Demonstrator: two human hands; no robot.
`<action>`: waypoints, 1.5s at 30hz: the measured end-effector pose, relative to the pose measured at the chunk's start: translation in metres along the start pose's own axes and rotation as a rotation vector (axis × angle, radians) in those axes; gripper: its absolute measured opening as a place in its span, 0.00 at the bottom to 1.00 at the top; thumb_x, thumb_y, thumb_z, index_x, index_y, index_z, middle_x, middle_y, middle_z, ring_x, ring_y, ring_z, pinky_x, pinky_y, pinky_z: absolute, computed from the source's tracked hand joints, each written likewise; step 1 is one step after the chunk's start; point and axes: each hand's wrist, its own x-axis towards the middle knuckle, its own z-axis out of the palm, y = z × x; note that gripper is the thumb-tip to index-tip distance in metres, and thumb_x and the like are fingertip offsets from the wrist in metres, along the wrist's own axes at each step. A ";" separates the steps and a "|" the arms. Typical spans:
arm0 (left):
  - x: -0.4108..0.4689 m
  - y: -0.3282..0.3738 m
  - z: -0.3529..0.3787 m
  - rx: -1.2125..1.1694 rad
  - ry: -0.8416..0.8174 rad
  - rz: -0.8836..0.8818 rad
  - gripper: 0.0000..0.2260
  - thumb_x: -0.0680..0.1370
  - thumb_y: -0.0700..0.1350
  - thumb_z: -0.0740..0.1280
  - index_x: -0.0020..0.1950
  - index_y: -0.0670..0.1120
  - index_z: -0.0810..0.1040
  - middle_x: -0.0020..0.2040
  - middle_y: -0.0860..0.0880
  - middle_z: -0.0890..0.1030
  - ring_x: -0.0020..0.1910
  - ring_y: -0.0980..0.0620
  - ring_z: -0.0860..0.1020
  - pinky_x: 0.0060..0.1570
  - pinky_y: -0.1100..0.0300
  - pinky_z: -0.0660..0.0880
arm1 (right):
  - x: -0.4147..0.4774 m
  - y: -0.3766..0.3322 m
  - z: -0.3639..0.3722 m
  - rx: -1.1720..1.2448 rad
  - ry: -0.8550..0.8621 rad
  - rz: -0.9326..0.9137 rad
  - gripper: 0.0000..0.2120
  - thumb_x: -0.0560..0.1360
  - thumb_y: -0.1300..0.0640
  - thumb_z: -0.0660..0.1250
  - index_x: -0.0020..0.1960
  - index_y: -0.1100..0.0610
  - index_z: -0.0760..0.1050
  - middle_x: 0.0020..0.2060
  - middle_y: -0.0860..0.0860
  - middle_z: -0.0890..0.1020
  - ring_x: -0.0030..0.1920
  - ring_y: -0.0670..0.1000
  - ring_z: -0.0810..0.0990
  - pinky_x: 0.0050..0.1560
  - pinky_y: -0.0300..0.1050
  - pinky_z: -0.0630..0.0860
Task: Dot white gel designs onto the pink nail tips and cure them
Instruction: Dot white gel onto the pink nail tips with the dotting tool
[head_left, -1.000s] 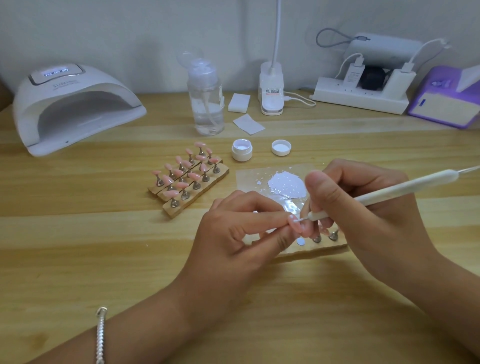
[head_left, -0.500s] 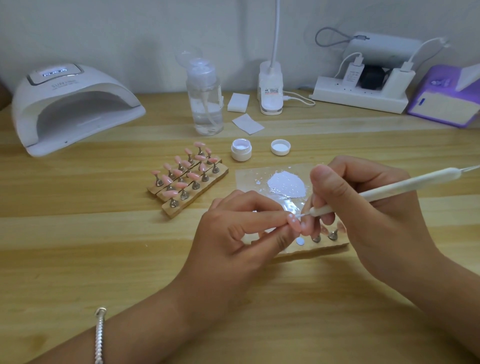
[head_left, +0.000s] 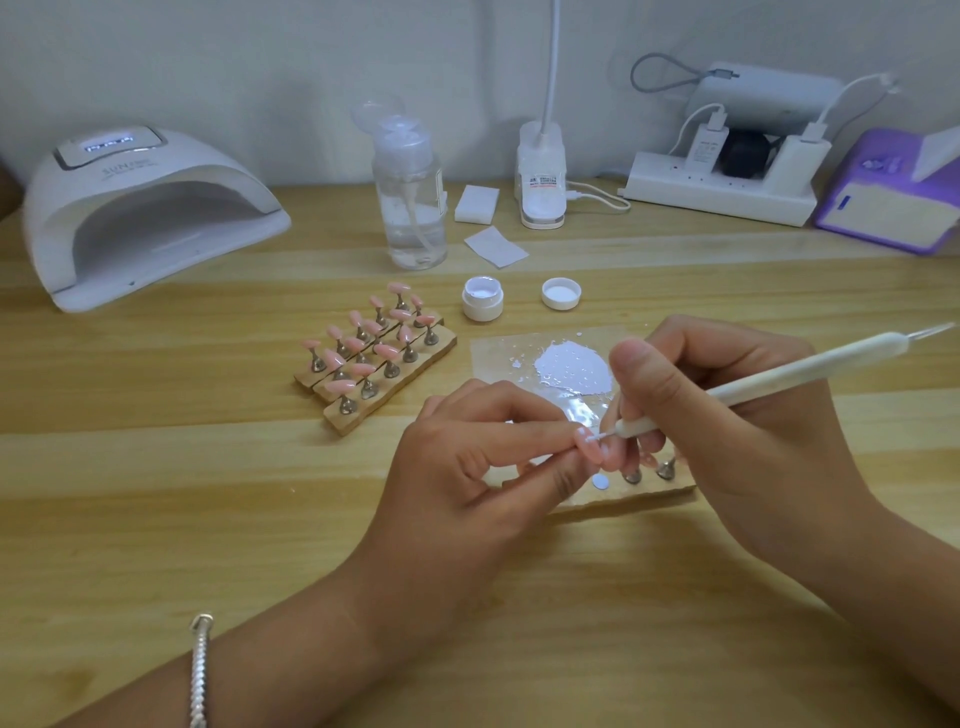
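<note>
My left hand (head_left: 483, 467) pinches a pink nail tip (head_left: 592, 448) between thumb and forefinger, just above a wooden holder strip (head_left: 628, 496). My right hand (head_left: 727, 415) grips a white dotting pen (head_left: 769, 379) like a pencil, its metal tip touching the held nail tip. A puddle of white gel (head_left: 574, 366) lies on a clear palette sheet (head_left: 498, 353) behind my hands. The open gel jar (head_left: 482, 297) and its lid (head_left: 560, 293) sit beyond it. Three more wooden strips with several pink nail tips (head_left: 374, 358) stand to the left. The white curing lamp (head_left: 140, 213) is at far left.
A clear pump bottle (head_left: 413, 202), white wipes (head_left: 493, 244), a clip lamp base (head_left: 541, 179), a power strip with chargers (head_left: 722, 192) and a purple tissue box (head_left: 893, 202) line the back of the wooden table (head_left: 156, 467).
The pen tip has shifted slightly left across the held nail tip, and my right hand has moved up a little. My left hand keeps its pinch.
</note>
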 end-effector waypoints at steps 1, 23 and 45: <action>0.000 0.000 0.000 0.003 0.001 -0.001 0.06 0.76 0.51 0.70 0.48 0.54 0.87 0.44 0.56 0.83 0.45 0.49 0.80 0.49 0.39 0.73 | 0.000 0.000 0.000 -0.005 0.002 0.001 0.15 0.76 0.51 0.67 0.32 0.54 0.75 0.25 0.52 0.80 0.24 0.48 0.77 0.26 0.36 0.71; 0.000 0.000 0.000 0.006 0.001 0.012 0.07 0.76 0.52 0.70 0.51 0.56 0.85 0.44 0.56 0.82 0.46 0.49 0.79 0.48 0.39 0.73 | -0.001 0.001 -0.002 0.020 -0.017 0.009 0.15 0.76 0.51 0.67 0.32 0.53 0.75 0.25 0.53 0.80 0.25 0.49 0.78 0.26 0.39 0.71; 0.000 0.003 -0.001 -0.013 0.019 -0.040 0.06 0.76 0.54 0.70 0.51 0.57 0.85 0.44 0.59 0.83 0.48 0.50 0.80 0.49 0.40 0.74 | 0.030 0.021 -0.053 -0.221 0.073 0.183 0.12 0.66 0.45 0.74 0.45 0.51 0.84 0.38 0.50 0.85 0.41 0.46 0.80 0.41 0.35 0.75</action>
